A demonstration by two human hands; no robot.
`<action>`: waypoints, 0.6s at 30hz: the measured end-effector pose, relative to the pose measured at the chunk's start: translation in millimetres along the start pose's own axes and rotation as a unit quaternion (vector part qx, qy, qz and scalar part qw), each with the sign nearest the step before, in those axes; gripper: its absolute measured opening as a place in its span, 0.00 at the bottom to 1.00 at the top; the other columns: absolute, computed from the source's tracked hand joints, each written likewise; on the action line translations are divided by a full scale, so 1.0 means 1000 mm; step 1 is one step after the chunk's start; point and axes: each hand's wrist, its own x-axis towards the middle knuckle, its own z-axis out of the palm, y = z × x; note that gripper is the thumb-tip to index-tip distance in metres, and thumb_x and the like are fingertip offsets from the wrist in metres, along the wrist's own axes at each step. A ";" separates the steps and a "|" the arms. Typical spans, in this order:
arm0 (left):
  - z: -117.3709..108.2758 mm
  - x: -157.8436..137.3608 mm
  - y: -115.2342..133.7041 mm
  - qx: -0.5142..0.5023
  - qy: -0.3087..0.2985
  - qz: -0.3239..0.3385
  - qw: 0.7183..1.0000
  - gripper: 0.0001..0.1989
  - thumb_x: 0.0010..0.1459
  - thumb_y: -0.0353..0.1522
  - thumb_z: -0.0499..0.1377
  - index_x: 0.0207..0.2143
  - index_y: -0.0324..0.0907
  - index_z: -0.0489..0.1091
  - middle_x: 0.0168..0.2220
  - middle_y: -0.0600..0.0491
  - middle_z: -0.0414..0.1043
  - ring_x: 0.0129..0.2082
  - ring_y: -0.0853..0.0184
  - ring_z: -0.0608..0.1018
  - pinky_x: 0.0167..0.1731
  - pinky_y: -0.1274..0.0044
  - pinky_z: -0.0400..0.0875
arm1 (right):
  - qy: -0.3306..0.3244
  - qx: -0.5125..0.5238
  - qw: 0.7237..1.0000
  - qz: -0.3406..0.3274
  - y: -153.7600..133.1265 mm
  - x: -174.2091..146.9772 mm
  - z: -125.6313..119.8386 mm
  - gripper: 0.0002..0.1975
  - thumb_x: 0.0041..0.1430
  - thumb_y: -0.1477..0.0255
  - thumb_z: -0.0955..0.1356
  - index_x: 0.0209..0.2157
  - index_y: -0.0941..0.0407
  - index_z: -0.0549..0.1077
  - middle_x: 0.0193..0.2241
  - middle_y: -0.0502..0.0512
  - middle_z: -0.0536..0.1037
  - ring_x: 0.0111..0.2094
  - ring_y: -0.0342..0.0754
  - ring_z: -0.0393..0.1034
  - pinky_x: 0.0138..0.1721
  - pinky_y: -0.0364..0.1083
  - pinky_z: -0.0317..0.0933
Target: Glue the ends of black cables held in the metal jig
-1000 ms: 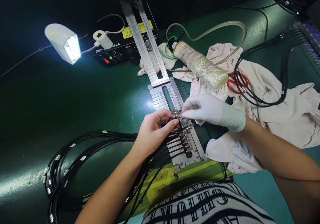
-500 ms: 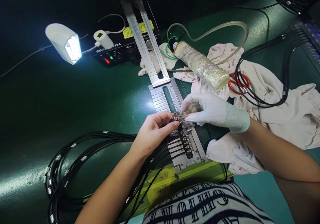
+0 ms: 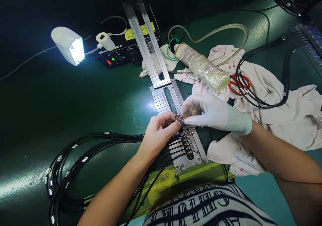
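Observation:
My bare left hand [image 3: 159, 132] is closed round a bunch of black cables [image 3: 123, 137], pinching near their stripped ends. Small metal connectors and coloured wires [image 3: 178, 118] stick out past its thumb and forefinger. From the right, my right hand [image 3: 210, 111], in a white glove, pinches the tips of those ends between thumb and fingers. Both hands are over a slotted metal fixture [image 3: 162, 101]. Nearer my body, several cable ends with connectors [image 3: 188, 145] lie in the fixture's slots. Exactly which connector the gloved fingertips touch is hidden.
A lit white lamp [image 3: 67, 46] stands at left, beside a black dispenser box [image 3: 120, 56]. A wrapped bottle [image 3: 202, 66] with a hose lies on white cloths [image 3: 266, 85], near red-handled scissors [image 3: 238, 85]. More black cables [image 3: 285, 75] loop at right. Long metal rails [image 3: 141, 34] lean at the back.
The cable ends have turned slightly between my hands, and my left hand has moved a little to the right. My right hand keeps nearly the same place.

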 end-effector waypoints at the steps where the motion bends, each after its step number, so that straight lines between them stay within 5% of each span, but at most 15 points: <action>1: -0.001 0.000 0.001 -0.007 0.001 0.001 1.000 0.06 0.51 0.32 0.62 0.26 0.38 0.72 0.23 0.58 0.69 0.24 0.74 0.67 0.27 0.81 0.60 | -0.007 -0.006 1.000 0.007 0.002 -0.001 -0.004 0.08 0.55 0.70 0.70 0.37 0.57 0.73 0.26 0.46 0.73 0.24 0.39 0.66 0.24 0.40 0.58; 7: -0.024 0.011 0.006 -0.042 0.086 0.073 0.993 0.05 0.51 0.31 0.63 0.27 0.38 0.73 0.26 0.56 0.71 0.27 0.73 0.70 0.31 0.80 0.63 | -0.067 -0.253 0.964 0.045 0.010 -0.005 -0.025 0.06 0.54 0.70 0.72 0.35 0.54 0.78 0.30 0.47 0.79 0.31 0.44 0.72 0.33 0.44 0.61; 13: -0.042 0.039 -0.011 0.064 0.215 0.159 0.961 0.12 0.50 0.34 0.64 0.37 0.38 0.73 0.34 0.52 0.73 0.33 0.68 0.73 0.36 0.77 0.68 | 0.016 -0.342 0.940 0.016 0.021 0.001 0.000 0.16 0.56 0.68 0.72 0.47 0.52 0.75 0.43 0.50 0.79 0.40 0.48 0.73 0.39 0.46 0.61; 18: -0.037 0.022 -0.007 0.336 0.281 0.302 0.846 0.06 0.57 0.29 0.59 0.38 0.40 0.72 0.37 0.52 0.71 0.39 0.65 0.73 0.40 0.74 0.67 | 0.065 -0.362 0.930 0.007 0.028 0.005 0.012 0.14 0.59 0.67 0.70 0.47 0.53 0.75 0.42 0.52 0.77 0.40 0.50 0.72 0.40 0.47 0.61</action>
